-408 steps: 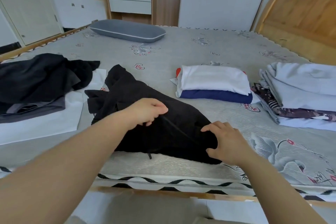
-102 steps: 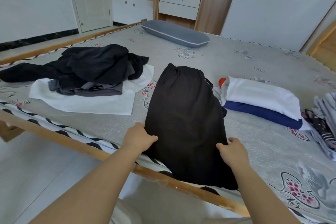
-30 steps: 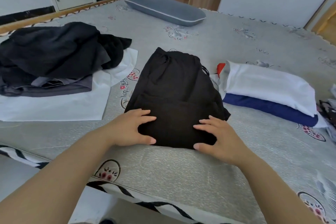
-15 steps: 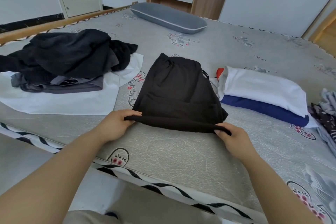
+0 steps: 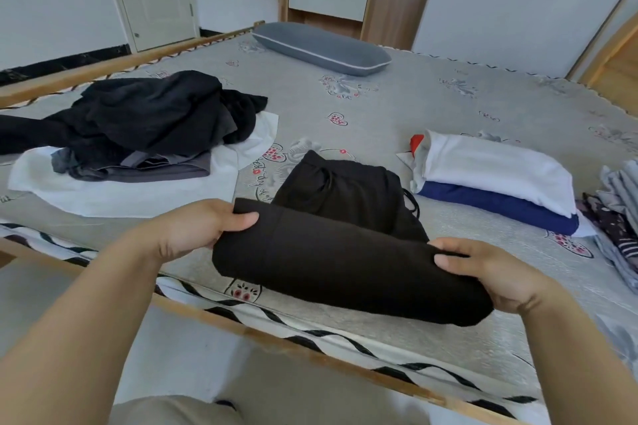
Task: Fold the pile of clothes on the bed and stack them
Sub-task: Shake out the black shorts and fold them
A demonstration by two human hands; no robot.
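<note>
Black trousers [image 5: 341, 262] lie partly folded near the bed's front edge, their near half lifted off the mattress [image 5: 414, 107]. My left hand [image 5: 203, 228] grips the lifted fold's left end, thumb on top. At the right end my right hand [image 5: 490, 272] grips the same fold. The drawstring waistband end rests flat farther back. An unfolded heap of black and grey clothes [image 5: 145, 124] sits on a white garment [image 5: 138, 190] at the left. A folded stack, white over blue [image 5: 493, 179], lies at the right.
More folded grey and patterned clothes [image 5: 618, 217] sit at the far right edge. A grey pillow [image 5: 321, 48] lies at the head of the bed. The wooden bed rail [image 5: 276, 335] runs along the front; a door and drawers stand behind.
Both hands have raised the trousers' near edge higher off the mattress and carried it toward the waistband. The camera has moved back and tilted up slightly.
</note>
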